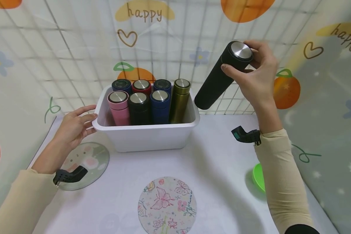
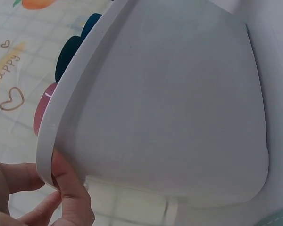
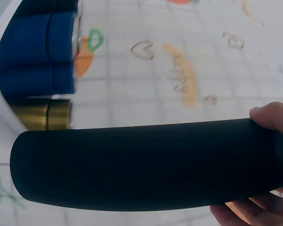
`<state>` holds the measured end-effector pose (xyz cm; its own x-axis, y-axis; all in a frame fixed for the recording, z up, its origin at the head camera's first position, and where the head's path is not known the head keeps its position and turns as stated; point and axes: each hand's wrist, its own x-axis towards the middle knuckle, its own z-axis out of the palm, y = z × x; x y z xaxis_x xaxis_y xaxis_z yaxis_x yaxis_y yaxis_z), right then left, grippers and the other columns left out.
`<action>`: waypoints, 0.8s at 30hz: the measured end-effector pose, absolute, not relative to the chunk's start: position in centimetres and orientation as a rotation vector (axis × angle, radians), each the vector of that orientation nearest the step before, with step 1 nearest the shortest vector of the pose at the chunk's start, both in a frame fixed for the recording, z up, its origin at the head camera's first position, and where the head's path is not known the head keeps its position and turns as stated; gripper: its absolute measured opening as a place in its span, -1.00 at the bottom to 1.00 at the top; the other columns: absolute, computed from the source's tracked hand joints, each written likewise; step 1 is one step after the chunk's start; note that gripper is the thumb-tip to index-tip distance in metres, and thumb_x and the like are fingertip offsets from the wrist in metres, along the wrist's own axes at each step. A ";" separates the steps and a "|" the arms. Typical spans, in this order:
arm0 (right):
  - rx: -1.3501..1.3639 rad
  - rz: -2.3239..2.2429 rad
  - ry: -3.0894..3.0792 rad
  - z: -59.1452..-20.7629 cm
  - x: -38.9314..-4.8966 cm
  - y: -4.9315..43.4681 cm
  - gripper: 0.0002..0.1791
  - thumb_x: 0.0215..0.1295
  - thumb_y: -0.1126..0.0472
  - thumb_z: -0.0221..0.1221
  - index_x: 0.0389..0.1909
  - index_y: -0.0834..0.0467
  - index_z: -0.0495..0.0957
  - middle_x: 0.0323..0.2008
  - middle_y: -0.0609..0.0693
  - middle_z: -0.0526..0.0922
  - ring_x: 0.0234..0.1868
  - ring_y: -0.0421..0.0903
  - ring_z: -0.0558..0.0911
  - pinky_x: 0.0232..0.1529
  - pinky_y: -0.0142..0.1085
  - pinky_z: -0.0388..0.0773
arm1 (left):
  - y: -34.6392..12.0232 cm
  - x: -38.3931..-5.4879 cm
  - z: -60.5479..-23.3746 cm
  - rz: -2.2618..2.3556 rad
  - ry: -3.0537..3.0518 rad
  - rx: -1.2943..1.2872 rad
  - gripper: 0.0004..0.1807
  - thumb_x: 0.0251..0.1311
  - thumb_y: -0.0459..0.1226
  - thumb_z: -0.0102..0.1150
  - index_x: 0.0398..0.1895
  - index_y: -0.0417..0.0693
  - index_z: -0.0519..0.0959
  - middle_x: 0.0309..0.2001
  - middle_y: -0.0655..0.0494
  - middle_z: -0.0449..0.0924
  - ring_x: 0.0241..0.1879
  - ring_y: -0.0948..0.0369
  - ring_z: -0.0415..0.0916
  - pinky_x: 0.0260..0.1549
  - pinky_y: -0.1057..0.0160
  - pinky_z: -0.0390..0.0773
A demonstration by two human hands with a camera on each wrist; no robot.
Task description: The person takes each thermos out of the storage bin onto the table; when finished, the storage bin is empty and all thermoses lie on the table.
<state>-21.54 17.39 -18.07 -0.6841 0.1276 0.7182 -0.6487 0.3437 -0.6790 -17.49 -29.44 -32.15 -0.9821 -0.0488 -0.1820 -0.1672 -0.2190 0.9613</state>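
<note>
My right hand point(image 1: 258, 70) grips a black thermos bottle point(image 1: 219, 81) near its silver-topped lid. The bottle is tilted, with its base pointing down and left, in the air to the right of a white plastic bin point(image 1: 146, 138). In the right wrist view the dark bottle point(image 3: 141, 165) lies across the picture. My left hand point(image 1: 77, 126) holds the bin's left end; in the left wrist view its thumb and fingers pinch the rim point(image 2: 46, 155). Inside the bin several thermos bottles stand upright, among them a pink one point(image 1: 119, 110), a black one point(image 1: 139, 110) and a gold one point(image 1: 179, 102).
A round mat with butterflies point(image 1: 167, 204) lies at the front middle of the white table. Another round mat point(image 1: 96, 162) is partly under my left forearm. A green bowl point(image 1: 258, 178) is half hidden by my right sleeve. Behind the bin hangs a printed curtain over a wire grid point(image 1: 169, 39).
</note>
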 end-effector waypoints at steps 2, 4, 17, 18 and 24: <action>0.410 1.400 -1.941 -18.6 -22.4 17.8 -0.44 -0.10 0.35 0.49 0.01 0.22 0.58 -0.17 -0.06 0.63 -0.17 -0.10 0.60 -0.09 -0.39 0.50 | -29.5 -17.5 -32.2 2.353 1.954 -0.271 -0.33 0.35 -0.31 0.25 0.46 -0.11 0.22 0.15 0.05 0.39 -0.15 0.21 0.64 -0.26 0.24 0.67; 0.356 1.387 -1.988 -19.3 -23.4 18.4 -0.41 -0.09 0.31 0.51 0.04 0.21 0.56 -0.16 -0.09 0.61 -0.15 -0.12 0.59 -0.03 -0.38 0.48 | -29.4 -17.5 -32.1 2.345 1.973 -0.273 -0.34 0.36 -0.30 0.24 0.46 -0.11 0.22 0.15 0.04 0.39 -0.15 0.20 0.64 -0.26 0.24 0.67; 0.186 1.301 -2.213 -24.2 -27.3 20.2 -0.27 -0.03 0.04 0.54 0.19 0.10 0.49 0.00 -0.03 0.59 -0.07 -0.12 0.56 0.01 -0.33 0.42 | -29.2 -17.4 -32.1 2.329 1.970 -0.285 -0.32 0.36 -0.30 0.23 0.48 -0.11 0.20 0.12 0.07 0.40 -0.16 0.22 0.63 -0.25 0.25 0.66; 0.189 1.298 -2.222 -24.5 -27.5 20.2 -0.27 -0.02 0.04 0.54 0.19 0.11 0.49 0.00 -0.01 0.60 -0.06 -0.11 0.56 0.02 -0.30 0.42 | -29.2 -17.4 -32.1 2.328 1.971 -0.286 -0.32 0.37 -0.30 0.23 0.48 -0.11 0.20 0.13 0.07 0.40 -0.15 0.22 0.63 -0.25 0.25 0.66; 0.167 1.306 -2.289 -26.6 -28.7 19.5 -0.26 0.01 0.03 0.52 0.21 0.12 0.46 0.02 0.05 0.60 -0.03 -0.07 0.54 0.02 -0.22 0.41 | -29.3 -17.4 -32.0 2.316 1.999 -0.285 -0.32 0.39 -0.30 0.20 0.50 -0.12 0.18 0.14 0.06 0.38 -0.15 0.22 0.63 -0.26 0.26 0.66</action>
<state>-28.74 19.52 -26.64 -0.8695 0.1348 0.4752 -0.3406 0.5332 -0.7744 -17.40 -29.28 -32.04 -0.9804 -0.0685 -0.1845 -0.1725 -0.1524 0.9732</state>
